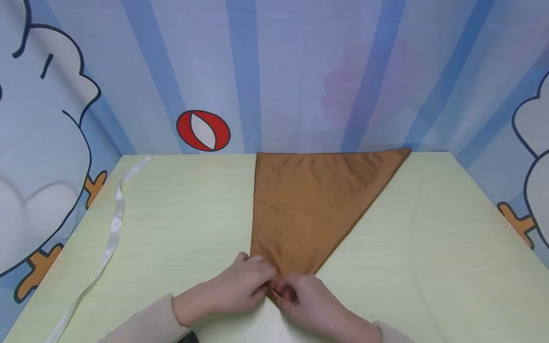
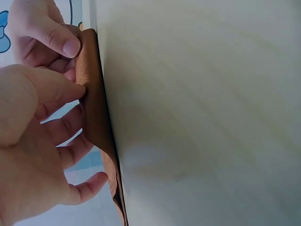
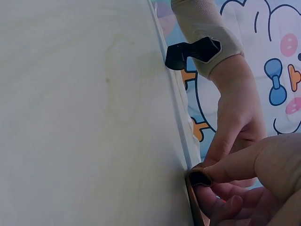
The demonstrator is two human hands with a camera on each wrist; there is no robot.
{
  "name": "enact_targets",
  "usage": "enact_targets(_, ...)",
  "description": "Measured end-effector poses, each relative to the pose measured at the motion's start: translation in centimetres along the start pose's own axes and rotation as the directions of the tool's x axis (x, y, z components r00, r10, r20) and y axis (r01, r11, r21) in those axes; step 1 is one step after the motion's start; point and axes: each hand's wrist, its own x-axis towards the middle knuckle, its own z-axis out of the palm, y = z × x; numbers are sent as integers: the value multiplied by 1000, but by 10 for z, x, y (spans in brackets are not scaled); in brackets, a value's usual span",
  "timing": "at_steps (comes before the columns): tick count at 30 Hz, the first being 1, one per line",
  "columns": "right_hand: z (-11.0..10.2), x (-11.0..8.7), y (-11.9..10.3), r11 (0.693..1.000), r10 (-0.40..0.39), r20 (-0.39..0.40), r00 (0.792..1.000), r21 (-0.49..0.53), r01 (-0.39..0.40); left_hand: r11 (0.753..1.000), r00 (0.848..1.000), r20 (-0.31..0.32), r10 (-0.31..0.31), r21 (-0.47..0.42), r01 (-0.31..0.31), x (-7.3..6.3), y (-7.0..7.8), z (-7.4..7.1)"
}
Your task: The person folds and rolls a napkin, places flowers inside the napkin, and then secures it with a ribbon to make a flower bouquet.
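Note:
A brown cloth (image 1: 309, 205) lies on the table, folded to a straight left edge and a long slanting right edge. Its near corner is turned up into a small rolled fold, seen as a brown strip (image 2: 91, 89) in the left wrist view. My left hand (image 1: 242, 286) pinches this fold between thumb and fingers from the left. Close beside it, my right hand (image 1: 315, 302) pinches the fold's right end, where the right wrist view shows a curled loop of cloth (image 3: 200, 178). The fingers partly cover the corner.
A white ribbon (image 1: 115, 228) runs down the left side of the pale table (image 1: 193, 205). Behind the table hangs a blue striped backdrop (image 1: 283, 76) with cartoon figures. A black device (image 3: 193, 52) sits on the left sleeve.

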Motion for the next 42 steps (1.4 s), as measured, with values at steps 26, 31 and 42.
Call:
enact_targets(26,-3,1,3,990,-14,-49,999,-139,8,996,1000,22,1,90,-3,6,2,-2)
enact_targets(31,-3,1,3,996,27,-7,1000,-84,-28,994,1000,17,-2,111,1,6,3,-2)
enact_targets(42,-3,2,4,994,17,-62,998,-106,-24,989,1000,-16,22,147,-19,8,1,1)
